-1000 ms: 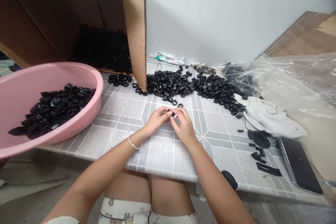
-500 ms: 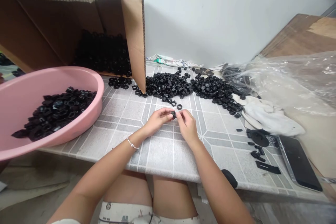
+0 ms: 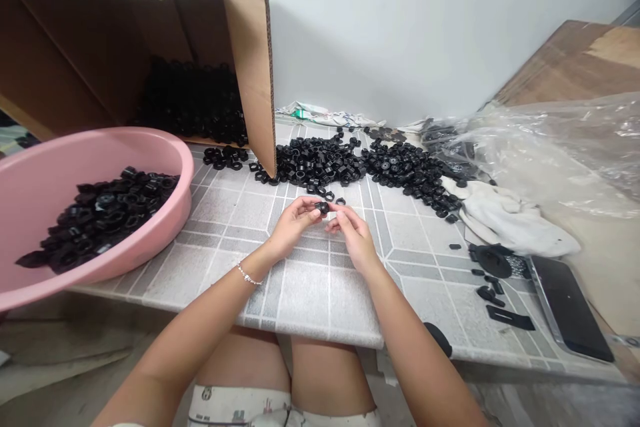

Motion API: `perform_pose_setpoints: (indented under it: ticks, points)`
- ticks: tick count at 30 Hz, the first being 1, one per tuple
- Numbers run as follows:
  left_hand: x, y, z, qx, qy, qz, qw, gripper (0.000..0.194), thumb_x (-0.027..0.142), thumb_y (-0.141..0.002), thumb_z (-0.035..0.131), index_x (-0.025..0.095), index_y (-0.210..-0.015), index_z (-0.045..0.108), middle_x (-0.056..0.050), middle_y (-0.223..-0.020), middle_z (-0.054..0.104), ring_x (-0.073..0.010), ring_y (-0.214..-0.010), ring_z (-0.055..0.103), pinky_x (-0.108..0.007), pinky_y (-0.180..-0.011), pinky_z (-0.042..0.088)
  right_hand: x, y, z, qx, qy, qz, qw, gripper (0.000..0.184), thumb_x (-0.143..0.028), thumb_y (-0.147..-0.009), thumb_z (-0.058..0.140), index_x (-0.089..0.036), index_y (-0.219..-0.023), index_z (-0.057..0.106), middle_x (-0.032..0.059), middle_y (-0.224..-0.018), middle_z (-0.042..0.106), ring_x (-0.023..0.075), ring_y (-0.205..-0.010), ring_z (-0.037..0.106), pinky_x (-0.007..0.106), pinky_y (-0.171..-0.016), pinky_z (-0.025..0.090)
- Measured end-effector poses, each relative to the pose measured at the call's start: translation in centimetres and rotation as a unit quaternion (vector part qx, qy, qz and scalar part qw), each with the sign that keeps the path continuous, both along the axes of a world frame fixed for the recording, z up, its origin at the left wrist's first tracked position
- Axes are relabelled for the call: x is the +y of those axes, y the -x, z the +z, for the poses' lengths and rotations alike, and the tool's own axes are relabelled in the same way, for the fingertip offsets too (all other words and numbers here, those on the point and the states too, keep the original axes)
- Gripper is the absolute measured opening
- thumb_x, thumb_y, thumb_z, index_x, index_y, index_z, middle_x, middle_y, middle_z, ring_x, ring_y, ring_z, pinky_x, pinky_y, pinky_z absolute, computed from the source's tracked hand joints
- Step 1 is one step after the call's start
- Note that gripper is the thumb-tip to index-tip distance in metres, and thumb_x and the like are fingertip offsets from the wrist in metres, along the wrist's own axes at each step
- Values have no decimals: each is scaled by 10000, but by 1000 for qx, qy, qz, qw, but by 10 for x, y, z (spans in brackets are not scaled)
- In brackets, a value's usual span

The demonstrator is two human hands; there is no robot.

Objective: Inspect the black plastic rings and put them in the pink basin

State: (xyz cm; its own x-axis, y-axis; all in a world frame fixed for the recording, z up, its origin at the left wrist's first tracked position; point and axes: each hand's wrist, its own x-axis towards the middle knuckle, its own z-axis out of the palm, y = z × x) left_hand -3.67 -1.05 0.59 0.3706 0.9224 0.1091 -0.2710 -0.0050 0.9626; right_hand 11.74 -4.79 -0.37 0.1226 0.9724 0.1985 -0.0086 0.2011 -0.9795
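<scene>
Between the thumb and fingers of my left hand (image 3: 291, 229) is a small black plastic nut (image 3: 323, 207), raised a little above the table. My right hand (image 3: 359, 241) is close against its right side, index fingertip at the nut's edge and thumb bent in. Whatever those right fingers pinch is too small to make out. Just beyond my hands lies a loose black ring nut (image 3: 341, 201). Behind it spreads a heap of black nuts (image 3: 320, 161), and to its right a second heap of black plastic caps (image 3: 400, 167).
At left stands a pink basin (image 3: 186, 180) partly filled with black parts. Behind it, a cardboard box (image 3: 250, 47) on its side holds more. On the right are a white cloth glove (image 3: 510, 217), clear plastic sheeting (image 3: 565, 153), a phone (image 3: 570, 310) and loose black pieces (image 3: 510, 318).
My left hand has moved slightly up and left with the nut, which shows more plainly now. The right fingers have loosened and shifted, with the lower fingers now visible beneath.
</scene>
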Motion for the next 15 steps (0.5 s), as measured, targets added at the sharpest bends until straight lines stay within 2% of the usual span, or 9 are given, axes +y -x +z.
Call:
perform_pose_setpoints:
  ticks: [3,4,7,9,11,13,15]
  points:
    - [0,1,1,-3,5,26,1000,340,381,-772,704,150,-973,559,-71,-992,647,-170,-902,632,-360,-887,483,-1,2,2,45,7,33,998,395,-516,-875,497,-179,-780,680,97,-1048,687,167,-737,651,356,-743,519]
    - [0,2,1,2,4,31,1000,336,379,-772,705,151,-970,559,-67,-987,646,-170,-905,628,-358,-887,479,-1,3,2,58,10,34,998,389,-511,-877,494,-180,-795,683,98,-1043,691,172,-743,659,364,-751,523]
    - [1,2,1,27,-14,41,999,339,364,-752,725,153,-972,576,-55,-975,639,-166,-926,609,-339,-893,463,0,3,1,76,13,40,996,364,-481,-844,553,-228,-1081,664,81,-1117,671,164,-740,667,360,-726,531]
    - [0,2,2,27,-24,42,998,347,356,-735,741,157,-970,582,-46,-966,634,-161,-928,602,-328,-892,458,0,1,2,67,7,52,996,393,-467,-815,590,-248,-1135,650,78,-1186,640,161,-750,664,356,-720,530]
    - [0,2,3,13,-25,30,999,326,369,-745,732,159,-943,579,-45,-955,636,-161,-916,603,-326,-877,465,0,-3,5,56,-1,59,997,335,-479,-820,567,-219,-983,701,86,-1184,641,172,-768,659,363,-725,530]
    - [-1,2,5,1,-26,10,1000,294,382,-765,711,154,-892,575,-49,-927,642,-159,-888,604,-320,-854,472,0,-6,9,55,-7,62,997,366,-503,-849,503,-194,-825,699,95,-1091,675,190,-777,655,378,-730,529]
    - [-3,1,5,-1,-32,-5,999,280,384,-771,700,151,-864,576,-48,-885,640,-153,-839,601,-308,-821,475,0,-6,11,50,-13,68,996,357,-502,-851,510,-194,-791,681,86,-996,693,205,-805,650,378,-733,528]
